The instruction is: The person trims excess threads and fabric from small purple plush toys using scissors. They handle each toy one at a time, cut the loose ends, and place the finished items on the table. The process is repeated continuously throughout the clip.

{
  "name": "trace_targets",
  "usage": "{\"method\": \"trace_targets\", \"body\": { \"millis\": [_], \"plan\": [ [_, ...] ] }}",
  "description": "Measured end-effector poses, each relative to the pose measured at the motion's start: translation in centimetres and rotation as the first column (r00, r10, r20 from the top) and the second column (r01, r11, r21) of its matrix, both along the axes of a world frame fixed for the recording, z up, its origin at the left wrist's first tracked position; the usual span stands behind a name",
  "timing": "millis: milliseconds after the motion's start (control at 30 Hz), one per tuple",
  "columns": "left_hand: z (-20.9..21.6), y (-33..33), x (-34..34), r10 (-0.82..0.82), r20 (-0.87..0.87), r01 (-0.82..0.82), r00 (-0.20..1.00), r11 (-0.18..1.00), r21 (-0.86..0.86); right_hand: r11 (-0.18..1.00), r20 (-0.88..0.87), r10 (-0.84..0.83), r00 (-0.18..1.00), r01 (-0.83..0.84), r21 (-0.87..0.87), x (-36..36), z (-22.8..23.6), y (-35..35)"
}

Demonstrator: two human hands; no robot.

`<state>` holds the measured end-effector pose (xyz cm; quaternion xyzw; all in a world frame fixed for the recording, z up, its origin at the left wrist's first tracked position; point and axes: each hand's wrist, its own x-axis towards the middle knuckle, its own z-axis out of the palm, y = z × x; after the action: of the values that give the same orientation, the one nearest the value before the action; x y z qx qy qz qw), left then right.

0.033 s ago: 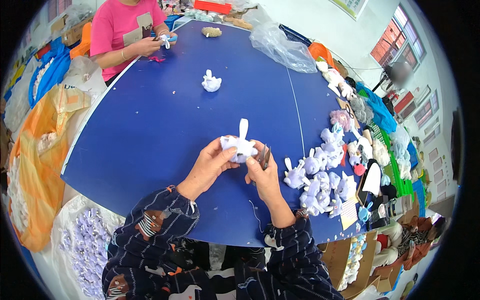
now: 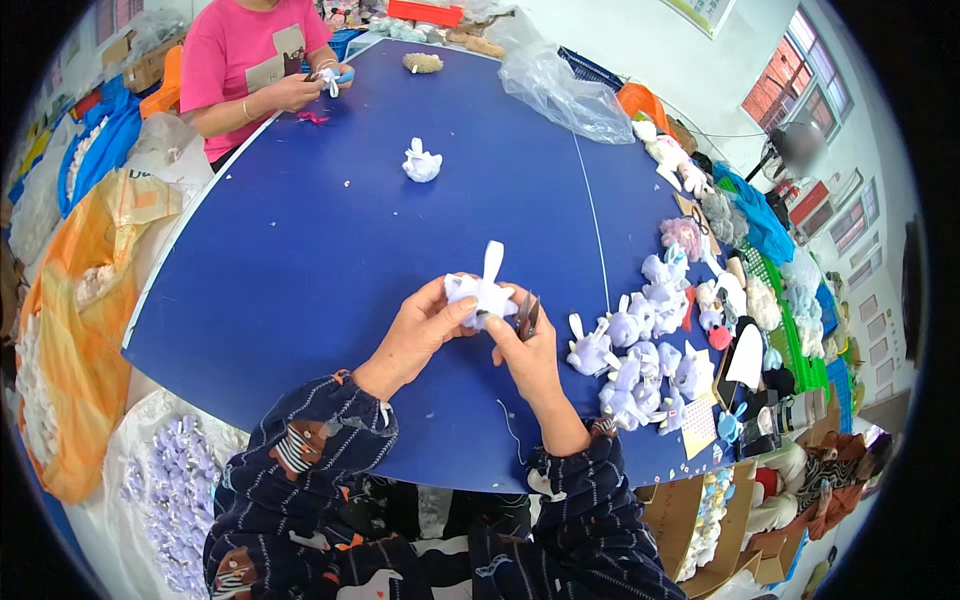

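Between both hands, above the blue table, is a small pale lilac plush toy [image 2: 483, 293] with a white ribbon loop standing up from it. My left hand [image 2: 432, 325] pinches its left side, thumb in front. My right hand [image 2: 530, 355] presses its thumb on the lower right of the toy, by a small dark spot. Also tucked in the right hand is a pair of dark thread snips [image 2: 528, 317], blades pointing up. Fingers behind the toy are partly hidden. Farther off, another lilac plush toy [image 2: 422, 162] sits alone on the table.
A heap of lilac plush toys [image 2: 645, 370] lies to the right on the blue table [image 2: 300, 260]. Across at the left, a person in a pink shirt [image 2: 240, 70] handles a small piece. A bag of lilac pieces [image 2: 175, 500] stands lower left, cardboard boxes [image 2: 672, 520] lower right.
The plush toy has tilted slightly and its white loop leans a little farther right. My right thumb has shifted a bit left across the toy.
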<state>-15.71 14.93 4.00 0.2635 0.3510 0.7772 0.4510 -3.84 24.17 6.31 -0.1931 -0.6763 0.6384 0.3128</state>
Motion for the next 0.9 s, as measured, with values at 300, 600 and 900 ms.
{"method": "trace_targets", "body": {
  "millis": [300, 600, 900],
  "plan": [
    [-0.8, -0.3, 0.0, 0.234, -0.139, -0.234, 0.962, 0.972, 0.016, 0.917, 0.125, -0.149, 0.981, 0.090, 0.388, 0.2, -0.6, 0.3],
    [-0.4, 0.1, 0.8, 0.154, -0.343, -0.181, 0.927, 0.982, -0.048, 0.923, 0.127, -0.225, 0.966, 0.170, 0.345, 0.2, -0.9, 0.6],
    [-0.3, -0.1, 0.1, 0.127, -0.170, -0.142, 0.977, 0.987, -0.077, 0.994, 0.035, -0.098, 0.995, 0.097, 0.048, 0.0, -1.3, 0.7]
  ]
}}
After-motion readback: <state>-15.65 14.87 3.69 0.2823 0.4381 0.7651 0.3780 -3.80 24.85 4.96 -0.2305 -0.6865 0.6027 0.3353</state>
